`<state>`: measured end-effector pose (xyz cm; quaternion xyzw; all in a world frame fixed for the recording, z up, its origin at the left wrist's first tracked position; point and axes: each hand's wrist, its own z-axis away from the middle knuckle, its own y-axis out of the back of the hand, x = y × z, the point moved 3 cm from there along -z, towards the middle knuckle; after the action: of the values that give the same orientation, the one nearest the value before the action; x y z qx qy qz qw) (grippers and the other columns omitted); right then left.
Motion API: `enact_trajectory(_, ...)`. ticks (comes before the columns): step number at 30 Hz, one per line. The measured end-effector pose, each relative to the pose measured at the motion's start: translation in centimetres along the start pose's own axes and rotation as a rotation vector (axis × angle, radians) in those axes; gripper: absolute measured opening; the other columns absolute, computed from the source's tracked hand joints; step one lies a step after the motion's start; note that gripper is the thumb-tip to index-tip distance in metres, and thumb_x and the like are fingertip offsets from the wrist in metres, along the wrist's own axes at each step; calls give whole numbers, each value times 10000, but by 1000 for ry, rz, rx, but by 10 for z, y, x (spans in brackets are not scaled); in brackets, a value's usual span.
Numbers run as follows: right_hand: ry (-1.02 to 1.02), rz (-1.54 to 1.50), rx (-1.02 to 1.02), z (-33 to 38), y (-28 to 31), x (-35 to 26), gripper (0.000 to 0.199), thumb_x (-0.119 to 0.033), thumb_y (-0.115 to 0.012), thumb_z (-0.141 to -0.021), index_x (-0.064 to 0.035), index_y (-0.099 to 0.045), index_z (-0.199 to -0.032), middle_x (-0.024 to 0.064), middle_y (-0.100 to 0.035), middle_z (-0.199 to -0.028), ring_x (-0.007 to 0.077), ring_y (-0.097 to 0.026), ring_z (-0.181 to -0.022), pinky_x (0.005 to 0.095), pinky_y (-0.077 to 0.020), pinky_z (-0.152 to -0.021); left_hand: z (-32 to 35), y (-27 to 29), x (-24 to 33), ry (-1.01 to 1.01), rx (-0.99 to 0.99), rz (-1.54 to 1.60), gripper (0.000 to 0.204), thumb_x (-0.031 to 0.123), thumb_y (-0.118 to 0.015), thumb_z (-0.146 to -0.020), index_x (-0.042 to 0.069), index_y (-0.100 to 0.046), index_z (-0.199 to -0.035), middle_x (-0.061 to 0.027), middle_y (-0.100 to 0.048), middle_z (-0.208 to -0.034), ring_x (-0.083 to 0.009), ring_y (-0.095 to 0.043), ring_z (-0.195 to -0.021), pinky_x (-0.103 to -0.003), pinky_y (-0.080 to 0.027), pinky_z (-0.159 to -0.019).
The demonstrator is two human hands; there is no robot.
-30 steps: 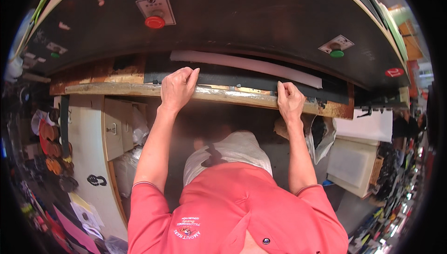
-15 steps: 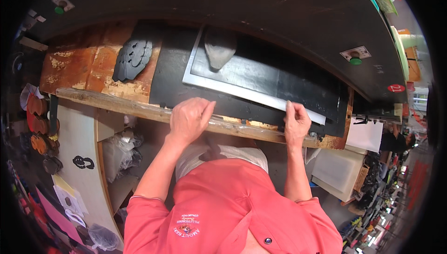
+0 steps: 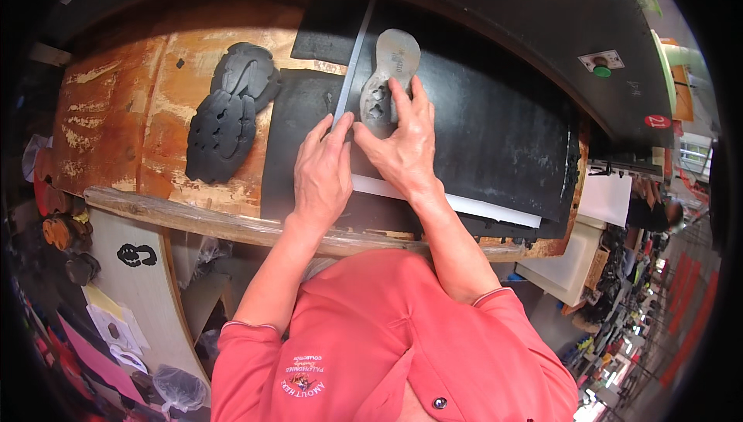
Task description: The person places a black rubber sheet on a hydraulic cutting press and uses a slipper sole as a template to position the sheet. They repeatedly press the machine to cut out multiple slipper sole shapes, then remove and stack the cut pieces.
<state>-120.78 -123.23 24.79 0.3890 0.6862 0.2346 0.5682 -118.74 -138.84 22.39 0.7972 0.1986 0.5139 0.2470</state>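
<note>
A grey shoe-sole-shaped plate (image 3: 398, 52) with several cut-out holes at its near end lies on a black sheet (image 3: 495, 124). Over that near end spreads my right hand (image 3: 406, 151), thumb at the left side and fingertips on the right part, gripping it. My left hand (image 3: 321, 178) lies with fingers stretched out, its fingertips touching the left arm of a silver L-shaped metal frame (image 3: 357, 58). The frame's near arm runs right along the sheet's front, partly hidden by my right hand.
Black sole-shaped pieces (image 3: 224, 132) overlap on the worn wooden board (image 3: 112, 112) to the left. A dark machine beam with a green button (image 3: 601, 71) spans the far side. A wooden rail (image 3: 178, 213) edges the front. Shelves and a white bin (image 3: 559, 269) stand below.
Both hands have moved forward onto the work surface; my right hand has come left from the frame's near arm to the sole-shaped plate. The view has shifted, showing more of the surface.
</note>
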Motion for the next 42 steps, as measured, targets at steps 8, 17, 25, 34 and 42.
enact_trajectory(8,-601,-1279,-107,-8,63,58,716,-109,-776,-904,74,-515,-1544,151,-674,-1385,209,-654,-1245,344,-508,-1097,-14,12,24,-44,-25,-137,461,45,-752,-947,24,-659,-1399,-135,-777,-1159,-420,-637,-1255,-476,-479,-1077)
enact_trajectory(17,-555,-1438,-144,2,57,77,705,-169,-769,-940,80,-506,-1545,136,-702,-1313,176,-676,-1155,321,-521,-1048,-53,-42,67,321,-290,607,431,153,-864,-914,-11,-724,-1287,-123,-769,-1146,-191,-739,-949,-329,-593,-862)
enact_trajectory(25,-560,-1428,-178,1,60,69,785,-212,-808,-918,100,-472,-1555,151,-705,-1307,184,-674,-1178,335,-516,-1059,-49,-52,56,631,-263,864,526,282,-797,-1001,-77,-637,-1351,-136,-765,-1055,-169,-746,-920,-313,-608,-790)
enact_trajectory(34,-564,-1372,-147,1,62,66,793,-203,-830,-894,97,-492,-1545,158,-707,-1329,195,-685,-1179,341,-512,-1073,-65,-52,53,711,-327,905,429,373,-698,-1075,-16,-663,-1252,-29,-702,-899,-130,-669,-765,-279,-582,-687)
enact_trajectory(42,-555,-1377,-109,5,59,73,732,-204,-801,-920,92,-521,-1528,113,-732,-1240,133,-699,-1032,276,-563,-922,-54,-22,14,466,52,504,238,165,-587,-1126,-12,-712,-1028,-3,-662,-849,-52,-532,-758,-269,-463,-667)
